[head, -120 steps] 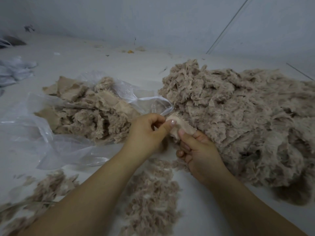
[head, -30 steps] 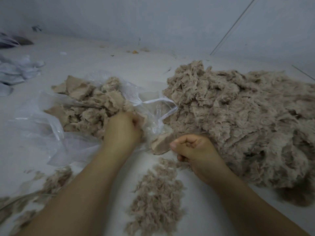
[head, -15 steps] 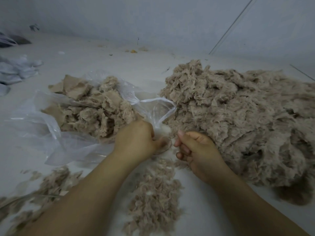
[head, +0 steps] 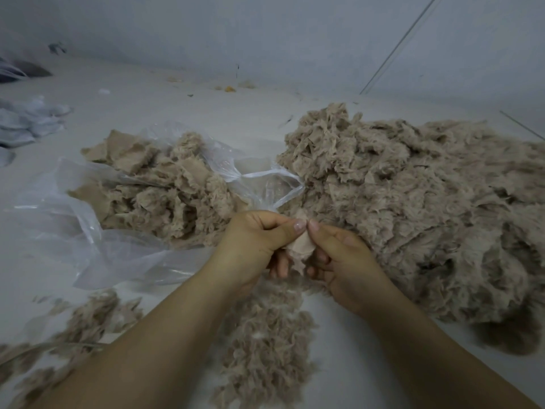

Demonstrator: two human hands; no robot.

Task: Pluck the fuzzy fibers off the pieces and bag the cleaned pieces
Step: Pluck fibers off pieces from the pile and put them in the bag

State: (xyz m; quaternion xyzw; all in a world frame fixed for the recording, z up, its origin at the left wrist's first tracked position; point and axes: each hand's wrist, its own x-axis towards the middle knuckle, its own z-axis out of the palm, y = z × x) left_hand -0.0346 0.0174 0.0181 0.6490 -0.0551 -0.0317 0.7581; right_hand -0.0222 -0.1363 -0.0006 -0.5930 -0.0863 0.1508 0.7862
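Note:
A small beige fabric piece (head: 300, 247) is held between both hands at the centre. My left hand (head: 253, 243) pinches its left side with thumb and curled fingers. My right hand (head: 342, 255) pinches its right side the same way, thumbs nearly touching. To the right lies a big heap of fuzzy beige pieces (head: 413, 202). On the left a clear plastic bag (head: 88, 231) lies open with cleaned pieces (head: 165, 190) inside. Plucked fibers (head: 265, 343) are strewn on the white surface below my hands.
More loose fiber tufts (head: 73, 326) lie at the lower left. Crumpled pale plastic or cloth (head: 26, 122) sits at the far left. A grey wall (head: 265, 33) rises behind the surface, with small crumbs (head: 230, 89) along its foot.
My left hand came back from the bag's mouth. Both hands have met over the fiber pile and taken up a fabric piece between them.

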